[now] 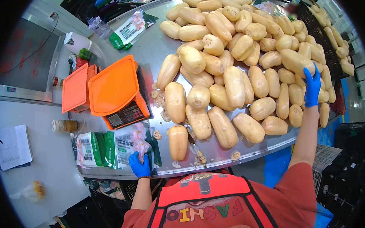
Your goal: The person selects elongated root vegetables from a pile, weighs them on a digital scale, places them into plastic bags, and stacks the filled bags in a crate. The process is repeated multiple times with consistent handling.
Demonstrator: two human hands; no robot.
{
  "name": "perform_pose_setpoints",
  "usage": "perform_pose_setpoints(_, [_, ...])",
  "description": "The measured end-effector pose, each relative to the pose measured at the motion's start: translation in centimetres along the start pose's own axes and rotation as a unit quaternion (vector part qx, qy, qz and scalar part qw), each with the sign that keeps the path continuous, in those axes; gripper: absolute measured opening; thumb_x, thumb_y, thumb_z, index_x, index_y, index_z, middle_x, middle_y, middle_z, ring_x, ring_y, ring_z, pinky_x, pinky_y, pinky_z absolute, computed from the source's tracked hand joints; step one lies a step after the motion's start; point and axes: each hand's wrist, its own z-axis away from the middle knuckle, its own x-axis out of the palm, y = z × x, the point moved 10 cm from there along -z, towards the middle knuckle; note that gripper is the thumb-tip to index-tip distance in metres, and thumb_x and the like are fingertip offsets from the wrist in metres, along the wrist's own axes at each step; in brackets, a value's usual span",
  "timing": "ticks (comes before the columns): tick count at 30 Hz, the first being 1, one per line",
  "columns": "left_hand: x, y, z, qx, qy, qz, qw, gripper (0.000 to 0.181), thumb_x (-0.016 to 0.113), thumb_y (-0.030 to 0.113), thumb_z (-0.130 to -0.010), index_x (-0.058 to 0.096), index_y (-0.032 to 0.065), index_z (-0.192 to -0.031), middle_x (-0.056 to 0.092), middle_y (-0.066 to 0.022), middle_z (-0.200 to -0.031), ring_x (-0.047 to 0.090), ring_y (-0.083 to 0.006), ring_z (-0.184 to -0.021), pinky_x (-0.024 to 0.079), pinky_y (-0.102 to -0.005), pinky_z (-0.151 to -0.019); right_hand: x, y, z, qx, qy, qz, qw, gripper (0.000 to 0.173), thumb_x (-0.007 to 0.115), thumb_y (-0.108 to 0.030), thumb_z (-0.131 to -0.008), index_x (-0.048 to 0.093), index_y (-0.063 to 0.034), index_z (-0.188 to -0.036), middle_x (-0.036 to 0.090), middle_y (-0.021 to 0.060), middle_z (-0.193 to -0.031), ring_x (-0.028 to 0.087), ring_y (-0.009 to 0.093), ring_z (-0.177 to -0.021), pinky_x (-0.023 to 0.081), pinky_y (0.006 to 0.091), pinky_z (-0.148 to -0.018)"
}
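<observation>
My left hand, in a blue glove, is on the near edge of a printed plastic bag. Whether its fingers pinch the film is unclear. This bag overlaps another green and white bag. At the far right, my gloved right hand has its fingers around the near end of a pale lotus root on top of the heap. Many more lotus root sections cover the steel table. A knife with a light handle lies close to the front edge, its blade partly hidden by roots.
Two orange-topped scales stand left of the roots. Lotus root scraps lie beside them. Behind are another printed bag and a white jug. Black crates border the right side. A lidded jar lies at left.
</observation>
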Motion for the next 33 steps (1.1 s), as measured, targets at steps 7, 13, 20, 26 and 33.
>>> perform_pose_setpoints(7, [-4.3,7.3,-5.1,0.031,0.004,0.298,0.954,0.051,0.072,0.014,-0.068,0.051,0.0007,-0.112,0.053,-0.0124,-0.107,0.052,-0.0240,-0.095,0.043,-0.0344,-0.081,9.0,-6.9,12.0,0.032,-0.205,-0.156,0.966,0.064,0.060,-0.033,-0.076,0.039,0.0013,-0.126,0.045,0.0132,-0.123,0.043,0.024,-0.115,0.034,0.0341,-0.097])
perform_pose_setpoints(13, [-12.6,25.7,-7.1,0.325,-0.067,0.321,0.887,0.081,0.075,0.040,-0.061,0.041,0.0027,-0.125,0.041,-0.0186,-0.127,0.041,-0.0361,-0.115,0.032,-0.0433,-0.096,22.5,-14.1,23.9,0.027,-0.450,-0.156,0.879,0.073,0.072,-0.030,-0.067,0.040,-0.0002,-0.125,0.050,0.0118,-0.118,0.047,0.021,-0.109,0.038,0.0323,-0.093])
perform_pose_setpoints(20, [-7.8,18.1,-7.1,-0.021,-0.270,0.774,0.572,0.086,0.077,0.026,-0.065,0.027,0.0045,-0.132,0.043,-0.0106,-0.126,0.042,-0.0231,-0.117,0.036,-0.0355,-0.097,31.2,-15.7,33.0,0.093,-0.521,-0.220,0.820,0.078,0.071,-0.030,-0.071,0.031,-0.0055,-0.134,0.048,0.0110,-0.121,0.053,0.014,-0.095,0.042,0.0276,-0.083])
perform_pose_setpoints(26, [-7.7,14.3,-5.6,-0.102,-0.269,0.863,0.416,0.086,0.075,0.028,-0.066,0.026,0.0052,-0.133,0.041,-0.0102,-0.128,0.040,-0.0225,-0.119,0.034,-0.0364,-0.098,34.5,-12.3,43.1,0.215,-0.619,-0.263,0.708,0.090,0.073,-0.037,-0.066,0.027,-0.0003,-0.133,0.042,0.0137,-0.127,0.042,0.023,-0.116,0.032,0.0344,-0.097])
perform_pose_setpoints(33, [-12.3,10.8,-8.7,-0.006,-0.096,0.810,0.578,0.081,0.068,0.026,-0.073,0.021,0.0058,-0.136,0.034,-0.0094,-0.134,0.038,-0.0241,-0.120,0.031,-0.0371,-0.100,34.0,-12.3,42.8,0.109,-0.560,-0.179,0.802,0.084,0.075,-0.028,-0.067,0.029,-0.0002,-0.132,0.043,0.0149,-0.125,0.043,0.023,-0.115,0.035,0.0337,-0.095])
